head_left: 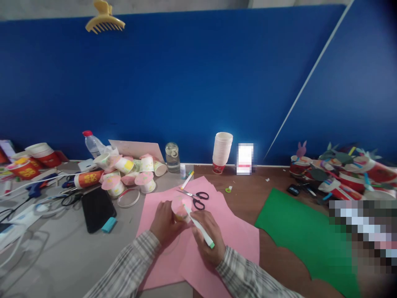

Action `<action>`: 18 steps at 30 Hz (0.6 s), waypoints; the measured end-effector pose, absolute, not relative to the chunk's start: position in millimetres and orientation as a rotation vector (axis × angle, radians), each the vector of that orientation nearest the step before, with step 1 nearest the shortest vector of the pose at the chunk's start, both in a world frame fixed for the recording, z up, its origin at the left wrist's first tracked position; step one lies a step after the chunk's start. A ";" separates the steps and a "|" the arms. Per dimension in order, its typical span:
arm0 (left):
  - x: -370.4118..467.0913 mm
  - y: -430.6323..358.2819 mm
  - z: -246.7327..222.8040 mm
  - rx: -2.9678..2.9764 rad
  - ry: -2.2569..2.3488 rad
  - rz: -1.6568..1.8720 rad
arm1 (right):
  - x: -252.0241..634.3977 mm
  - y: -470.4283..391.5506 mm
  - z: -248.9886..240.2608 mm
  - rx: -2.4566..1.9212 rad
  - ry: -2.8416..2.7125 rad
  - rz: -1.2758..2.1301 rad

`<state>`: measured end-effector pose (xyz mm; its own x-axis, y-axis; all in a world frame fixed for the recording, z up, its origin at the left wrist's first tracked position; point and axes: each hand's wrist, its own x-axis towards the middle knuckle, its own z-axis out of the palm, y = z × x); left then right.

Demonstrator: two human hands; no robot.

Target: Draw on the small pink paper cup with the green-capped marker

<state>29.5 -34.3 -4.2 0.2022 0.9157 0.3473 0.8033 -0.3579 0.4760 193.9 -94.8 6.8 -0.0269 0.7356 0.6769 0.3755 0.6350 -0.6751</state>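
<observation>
At lower centre, the left hand (165, 221) pinches a pink-topped paper cup (179, 205), probably light, easily dented, best held by its wall; the right hand (211, 236) pinches a white marker (201, 230).

we can read no words or numbers for certain. we see yellow characters (90, 179) on the lying red cup (80, 181), too small to make out.
</observation>
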 end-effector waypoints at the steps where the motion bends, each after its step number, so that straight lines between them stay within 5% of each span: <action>1: 29.4 -34.3 -4.3 2.283 1.656 0.876 | 193.9 -94.7 6.6 -0.936 -1.634 0.367; 18: 30.1 -35.1 -1.9 2.277 1.649 0.892 | 192.8 -96.5 7.5 -0.931 -1.622 0.370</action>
